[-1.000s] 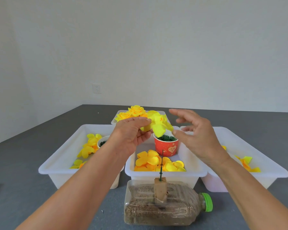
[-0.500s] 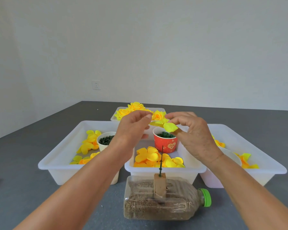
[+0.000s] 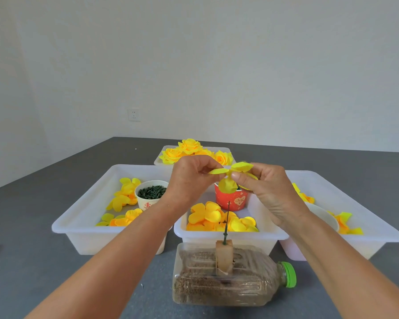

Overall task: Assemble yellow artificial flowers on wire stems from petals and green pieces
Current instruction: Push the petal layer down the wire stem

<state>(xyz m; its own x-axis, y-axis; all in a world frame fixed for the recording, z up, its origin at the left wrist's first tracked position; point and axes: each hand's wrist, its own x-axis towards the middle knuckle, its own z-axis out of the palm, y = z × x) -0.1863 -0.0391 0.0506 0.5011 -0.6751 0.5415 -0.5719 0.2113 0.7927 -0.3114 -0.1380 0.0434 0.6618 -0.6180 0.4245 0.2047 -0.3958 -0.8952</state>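
Note:
Both hands hold one yellow petal piece (image 3: 228,178) in the air above the middle tray (image 3: 228,234). My left hand (image 3: 191,178) pinches its left lobe; my right hand (image 3: 267,192) pinches its centre. Below them a thin green wire stem (image 3: 226,223) stands upright in a tan block (image 3: 224,256) fixed on a plastic bottle (image 3: 228,279) lying on its side. Loose yellow petals (image 3: 207,215) lie in the middle tray beside a red cup (image 3: 233,200). A white cup of green pieces (image 3: 151,194) stands in the left tray (image 3: 78,229).
Finished yellow flowers (image 3: 191,150) fill a small tray at the back. A right tray (image 3: 378,236) holds a few petals and a white bowl (image 3: 325,217). All stands on a grey table (image 3: 32,261) against a white wall.
My hands have come together and dropped slightly. The right hand, empty a second ago, now pinches the petal piece along with the left, and the piece is spread between them.

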